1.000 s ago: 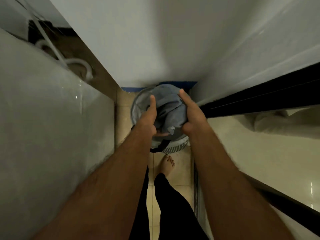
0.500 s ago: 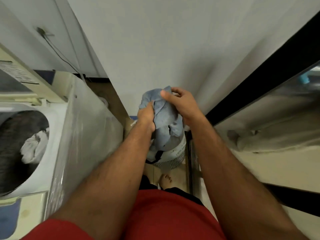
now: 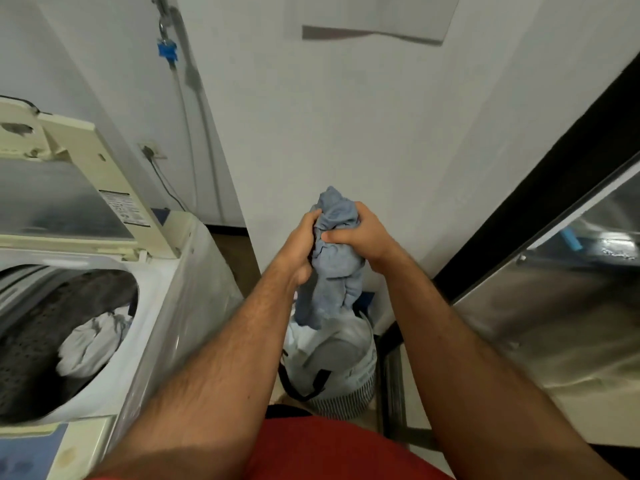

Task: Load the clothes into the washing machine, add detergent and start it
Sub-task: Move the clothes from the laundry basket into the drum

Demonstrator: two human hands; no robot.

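2 hands grip 1 bunched blue-grey garment [image 3: 334, 251] to the right of the washing machine [image 3: 156, 306]: the left hand [image 3: 302, 244] has its fingers curled into the cloth on one side, and the right hand [image 3: 360, 233] is wrapped round the top of the bundle, thumb pressed across it. The garment's loose end hangs down into the mouth of the laundry bag [image 3: 332, 362], which stands on the floor just right of the machine, so the piece looks lifted but not yet carried over.

The machine's lid [image 3: 69, 188] stands raised at the back and the drum [image 3: 41, 327] is open. At least 1 pale garment [image 3: 91, 341] already lies inside the drum, so loading appears to be under way. The bag seems to hold more light-coloured cloth, though how much is hard to tell.

Left to do, as I judge it: swing this garment leftward to the drum and drop it in, empty the rest of the bag, add detergent, close the lid and start the cycle. No detergent container is visible, and the controls are mostly out of view.
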